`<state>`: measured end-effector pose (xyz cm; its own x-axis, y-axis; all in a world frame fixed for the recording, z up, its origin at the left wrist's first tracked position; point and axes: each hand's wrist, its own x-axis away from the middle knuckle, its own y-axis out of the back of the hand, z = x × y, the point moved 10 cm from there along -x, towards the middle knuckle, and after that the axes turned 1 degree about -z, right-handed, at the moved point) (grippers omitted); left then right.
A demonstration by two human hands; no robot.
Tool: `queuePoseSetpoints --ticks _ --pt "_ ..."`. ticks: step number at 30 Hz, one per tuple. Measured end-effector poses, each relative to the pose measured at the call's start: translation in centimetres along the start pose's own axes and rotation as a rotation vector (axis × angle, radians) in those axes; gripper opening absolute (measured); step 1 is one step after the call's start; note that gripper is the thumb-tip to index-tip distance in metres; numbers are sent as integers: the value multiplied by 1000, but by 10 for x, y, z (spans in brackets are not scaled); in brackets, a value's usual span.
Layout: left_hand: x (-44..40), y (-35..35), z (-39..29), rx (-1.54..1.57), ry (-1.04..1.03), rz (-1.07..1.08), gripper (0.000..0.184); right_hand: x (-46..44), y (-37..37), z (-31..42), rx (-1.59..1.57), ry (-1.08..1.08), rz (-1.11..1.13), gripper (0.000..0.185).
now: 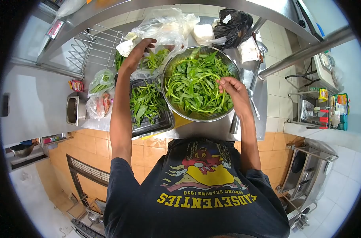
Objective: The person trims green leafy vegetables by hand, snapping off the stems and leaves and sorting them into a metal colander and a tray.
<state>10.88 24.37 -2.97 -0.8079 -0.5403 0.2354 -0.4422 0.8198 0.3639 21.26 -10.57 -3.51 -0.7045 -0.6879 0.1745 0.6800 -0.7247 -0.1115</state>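
A large metal colander (167, 104) heaped with long-stemmed leafy greens (198, 83) stands on the steel table. My right hand (232, 87) is over its right side, with thumb and fingertips pinched on a stem of the greens. Left of the colander, my left hand (141, 54) reaches over a clear plastic bag (164, 25) and a second bunch of greens (155, 59). Its fingers are apart and slightly curved, with nothing visible in them. Nearer to me, a black tray (164, 126) holds more cut leafy greens (144, 104).
A black plastic bag (232, 28) and a white packet (204, 33) lie behind the colander. Small bags of vegetables (101, 82) and a steel container (74, 111) are at the left. A wire rack (95, 47) stands back left. A steel post (303, 55) slants at the right.
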Motion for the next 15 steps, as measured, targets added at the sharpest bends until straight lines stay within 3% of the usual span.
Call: queuePoseSetpoints --ticks 2,4,8,11,15 --pt "5 -4 -7 77 -44 2 35 0 0 0 0 -4 1 20" --pt "-4 1 1 21 -145 10 31 1 0 0 20 0 -1 20" --pt "2 11 -10 -410 -382 -158 35 -1 0 1 0 29 -4 21" --pt "21 14 -32 -442 -463 -308 43 -2 0 0 -3 21 -6 21" --pt "32 22 -36 -421 -351 -428 37 -2 -1 4 -1 20 -19 21"
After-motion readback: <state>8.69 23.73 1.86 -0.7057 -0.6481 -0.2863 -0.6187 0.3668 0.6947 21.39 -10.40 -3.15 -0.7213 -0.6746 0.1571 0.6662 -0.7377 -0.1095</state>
